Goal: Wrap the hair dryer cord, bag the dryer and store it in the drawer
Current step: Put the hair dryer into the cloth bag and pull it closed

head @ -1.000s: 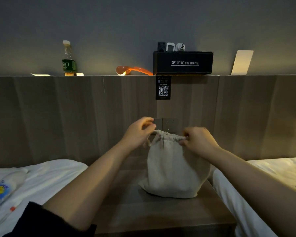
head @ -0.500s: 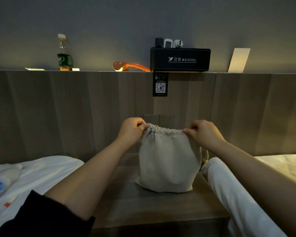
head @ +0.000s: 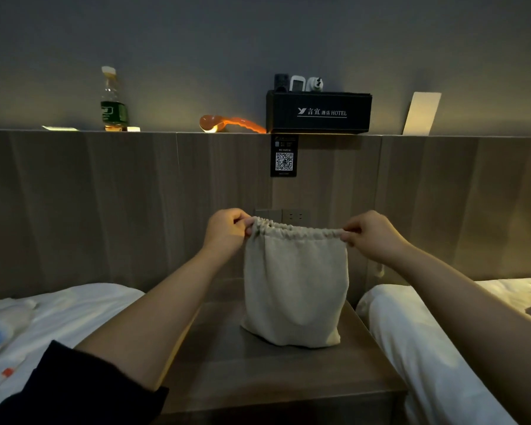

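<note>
A beige cloth drawstring bag stands upright on the wooden nightstand between two beds. Its gathered top edge is stretched wide between my hands. My left hand pinches the left end of the rim, and my right hand pinches the right end. The bag bulges as if filled, but the hair dryer and its cord are hidden. No drawer is visible.
White bedding lies to the left and right of the nightstand. A wall socket sits just behind the bag. On the headboard ledge stand a bottle, an orange object, a black hotel box and a card.
My hands have moved apart, pulling the bag's bunched top from a narrow gather into a wide, flat rim. The bag stands in the same spot.
</note>
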Demonstrator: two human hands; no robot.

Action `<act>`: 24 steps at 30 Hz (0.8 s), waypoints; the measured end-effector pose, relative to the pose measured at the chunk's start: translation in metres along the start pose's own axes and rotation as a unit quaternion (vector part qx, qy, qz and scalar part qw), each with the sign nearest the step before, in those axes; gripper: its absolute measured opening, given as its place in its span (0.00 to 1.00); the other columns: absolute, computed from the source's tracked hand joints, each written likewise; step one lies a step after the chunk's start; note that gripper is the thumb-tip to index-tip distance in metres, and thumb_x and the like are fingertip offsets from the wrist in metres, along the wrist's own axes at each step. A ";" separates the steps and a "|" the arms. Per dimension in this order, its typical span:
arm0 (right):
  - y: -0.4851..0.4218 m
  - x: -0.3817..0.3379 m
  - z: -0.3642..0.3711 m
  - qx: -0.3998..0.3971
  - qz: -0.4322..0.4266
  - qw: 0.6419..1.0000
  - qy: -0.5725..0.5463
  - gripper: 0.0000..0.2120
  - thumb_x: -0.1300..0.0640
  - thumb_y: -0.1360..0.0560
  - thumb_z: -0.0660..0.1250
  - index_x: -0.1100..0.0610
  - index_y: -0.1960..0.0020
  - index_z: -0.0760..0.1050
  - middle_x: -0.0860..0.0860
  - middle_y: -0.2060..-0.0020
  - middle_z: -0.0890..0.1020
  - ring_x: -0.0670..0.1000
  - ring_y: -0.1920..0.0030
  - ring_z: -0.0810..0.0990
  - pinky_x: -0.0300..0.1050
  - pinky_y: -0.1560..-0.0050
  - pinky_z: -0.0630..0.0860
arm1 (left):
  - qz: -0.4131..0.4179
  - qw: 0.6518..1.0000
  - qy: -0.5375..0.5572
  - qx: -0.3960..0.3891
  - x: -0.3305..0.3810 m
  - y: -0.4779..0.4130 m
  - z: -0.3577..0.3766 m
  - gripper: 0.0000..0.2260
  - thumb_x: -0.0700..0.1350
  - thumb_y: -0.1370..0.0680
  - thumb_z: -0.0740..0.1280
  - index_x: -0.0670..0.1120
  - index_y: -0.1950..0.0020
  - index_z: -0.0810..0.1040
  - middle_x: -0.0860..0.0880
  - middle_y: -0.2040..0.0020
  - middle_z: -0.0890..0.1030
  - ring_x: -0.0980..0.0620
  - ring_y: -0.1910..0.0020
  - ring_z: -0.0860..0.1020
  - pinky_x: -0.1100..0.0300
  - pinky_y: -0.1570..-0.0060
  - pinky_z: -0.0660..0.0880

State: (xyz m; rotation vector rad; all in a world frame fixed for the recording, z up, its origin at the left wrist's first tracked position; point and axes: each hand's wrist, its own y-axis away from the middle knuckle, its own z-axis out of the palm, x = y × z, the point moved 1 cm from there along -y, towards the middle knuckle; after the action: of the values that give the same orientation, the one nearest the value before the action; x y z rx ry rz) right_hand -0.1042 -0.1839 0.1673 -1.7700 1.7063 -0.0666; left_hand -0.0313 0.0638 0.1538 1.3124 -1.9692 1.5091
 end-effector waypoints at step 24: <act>-0.008 0.008 0.030 -0.002 0.064 0.973 -0.220 0.18 0.47 0.24 0.62 0.57 0.40 0.74 0.52 0.49 0.79 0.51 0.50 0.77 0.43 0.52 0.72 | -0.291 0.818 0.486 -0.100 -0.031 0.020 0.006 0.14 0.42 0.17 0.48 0.44 0.59 0.68 0.37 0.46 0.78 0.41 0.47 0.79 0.46 0.46 0.74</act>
State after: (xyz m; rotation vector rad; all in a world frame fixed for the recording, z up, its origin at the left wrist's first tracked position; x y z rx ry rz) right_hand -0.0821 -0.1789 0.1452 -1.5314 1.4859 0.3598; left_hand -0.0302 0.0731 0.1181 0.6856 -0.9089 1.2158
